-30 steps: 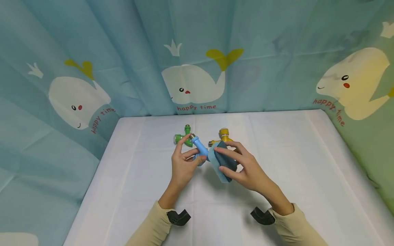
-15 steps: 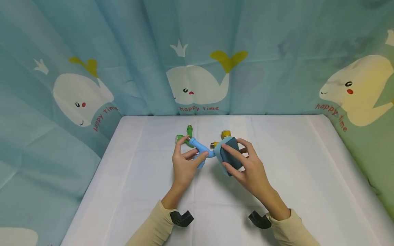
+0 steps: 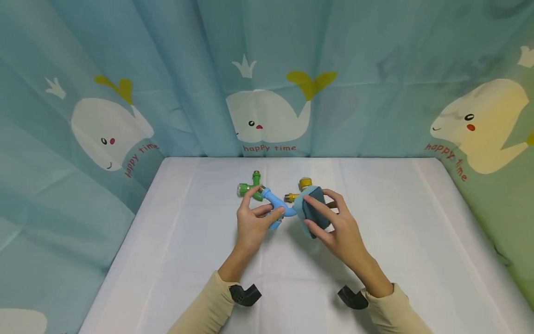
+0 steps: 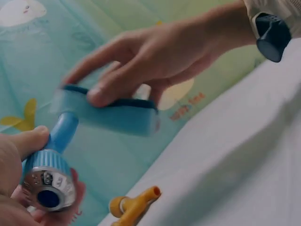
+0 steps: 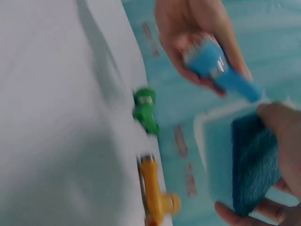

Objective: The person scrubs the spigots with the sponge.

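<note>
A light-blue tap (image 3: 275,202) is pinched in the left hand (image 3: 252,227), its threaded end by the index finger and its spout pointing right. The right hand (image 3: 343,234) grips a two-tone blue sponge (image 3: 318,211) between thumb and fingers. Sponge and spout tip meet in the head view; in the left wrist view the sponge (image 4: 108,113) lies against the spout of the tap (image 4: 63,132), whose round knob faces the camera. Both things are held above the table.
Behind the hands on the white table (image 3: 200,241) lie a green tap (image 3: 256,185) at the left and a yellow tap (image 3: 305,183) at the right, partly behind the sponge. A blue curtain (image 3: 359,120) with whale prints hangs along the back.
Over the last second the sponge has moved right and slightly up along the tap, from its body to its spout tip. Both hands keep their holds; the left has shifted slightly right.
</note>
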`<state>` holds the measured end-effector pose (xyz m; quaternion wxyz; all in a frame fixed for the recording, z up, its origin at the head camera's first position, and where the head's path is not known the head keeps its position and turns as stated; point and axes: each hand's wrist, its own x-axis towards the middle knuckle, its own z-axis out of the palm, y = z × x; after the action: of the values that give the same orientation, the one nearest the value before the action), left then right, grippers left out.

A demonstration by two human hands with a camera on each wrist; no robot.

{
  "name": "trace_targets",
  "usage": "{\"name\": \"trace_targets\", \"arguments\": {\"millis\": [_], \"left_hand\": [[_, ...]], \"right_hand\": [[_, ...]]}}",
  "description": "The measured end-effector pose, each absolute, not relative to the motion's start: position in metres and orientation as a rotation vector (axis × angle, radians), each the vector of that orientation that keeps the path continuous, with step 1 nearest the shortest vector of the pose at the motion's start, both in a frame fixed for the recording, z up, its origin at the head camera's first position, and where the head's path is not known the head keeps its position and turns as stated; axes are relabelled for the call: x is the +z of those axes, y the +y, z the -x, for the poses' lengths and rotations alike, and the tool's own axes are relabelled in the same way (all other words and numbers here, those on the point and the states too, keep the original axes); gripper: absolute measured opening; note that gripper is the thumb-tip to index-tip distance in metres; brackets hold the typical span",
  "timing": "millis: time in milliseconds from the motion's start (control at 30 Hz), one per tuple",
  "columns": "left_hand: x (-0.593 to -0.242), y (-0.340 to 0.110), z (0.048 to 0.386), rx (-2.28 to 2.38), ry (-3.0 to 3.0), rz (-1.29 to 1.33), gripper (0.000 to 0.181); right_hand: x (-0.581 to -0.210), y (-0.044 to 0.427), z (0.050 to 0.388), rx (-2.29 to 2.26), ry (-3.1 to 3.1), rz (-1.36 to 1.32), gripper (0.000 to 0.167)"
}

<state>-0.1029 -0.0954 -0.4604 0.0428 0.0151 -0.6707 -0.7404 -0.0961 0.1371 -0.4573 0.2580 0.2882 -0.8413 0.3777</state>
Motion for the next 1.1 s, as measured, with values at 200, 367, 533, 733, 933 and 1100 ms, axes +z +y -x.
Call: {"name": "trace_targets", "arguments": {"millis": [200,367,533,733,933,1100], "left_hand": [[-0.461,-0.087,0.110,-2.598,-2.031,-0.109,0.084],[-0.464,-0.063,0.117,-2.497,-2.195,0.047,0.092],[-0.472,-0.023,0.134,-2.041,-2.361,0.409,0.093],[-0.486,0.026,0.163,-1.733,-2.477,0.652,0.090],[-0.504,0.067,0.190,-1.619,-2.622,0.718,0.087],[-0.514,0.087,0.204,-1.417,-2.730,0.752,0.085]], "right_hand": [[-0.455,0.182,0.100,0.998,-2.293,-0.606,0.070],[-0.466,0.217,0.090,0.998,-2.333,-0.517,0.070],[-0.477,0.248,0.074,1.037,-2.387,-0.339,0.069],[-0.486,0.283,0.051,1.085,-2.448,-0.084,0.067],[-0.491,0.303,0.043,1.054,-2.455,0.033,0.066],[-0.493,0.309,0.043,1.039,-2.484,0.043,0.065]]}}
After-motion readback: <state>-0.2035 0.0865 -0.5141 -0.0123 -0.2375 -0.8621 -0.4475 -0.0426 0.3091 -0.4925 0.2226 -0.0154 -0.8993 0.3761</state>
